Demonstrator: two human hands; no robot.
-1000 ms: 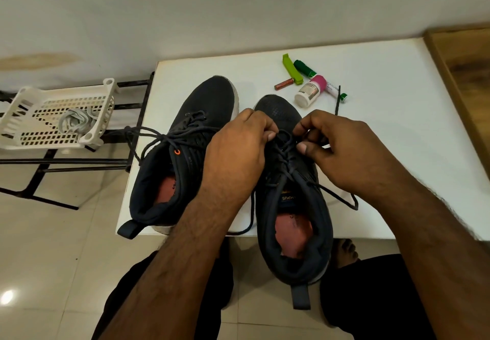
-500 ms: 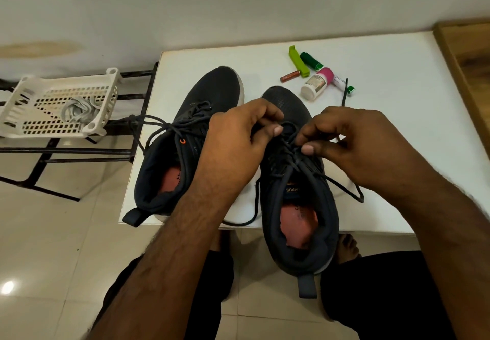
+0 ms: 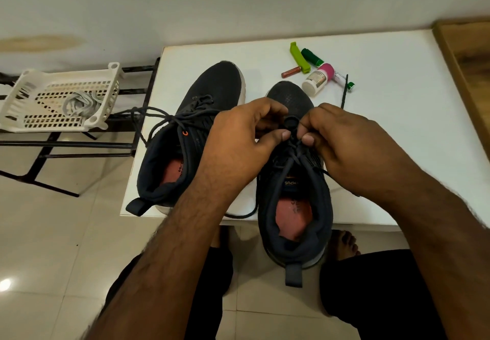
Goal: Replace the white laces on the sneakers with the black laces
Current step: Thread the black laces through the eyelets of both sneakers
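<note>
Two dark sneakers stand on the white table [image 3: 397, 141]. The left sneaker [image 3: 201, 117] carries a tied black lace whose loops hang off the table's left edge. The right sneaker [image 3: 294, 202] overhangs the front edge with its heel toward me. My left hand [image 3: 238, 141] and my right hand [image 3: 342, 143] meet over its upper eyelets, each pinching the black lace [image 3: 291, 151], and a small loop stands between the fingertips. One loose lace end [image 3: 344, 93] trails toward the table's back, another hangs at the front edge. White laces [image 3: 79, 103] lie bunched in a white basket.
The white plastic basket [image 3: 34, 119] rests on a black metal rack left of the table. Behind the sneakers lie a green clip [image 3: 299, 57], a green marker [image 3: 313, 57], a small brown tube [image 3: 290, 72] and a pink-capped white bottle [image 3: 318, 78]. A wooden surface [image 3: 466, 56] borders the right side.
My two hands have moved closer together over the right sneaker, and a small loop of black lace now stands between the fingertips. The view has shifted slightly.
</note>
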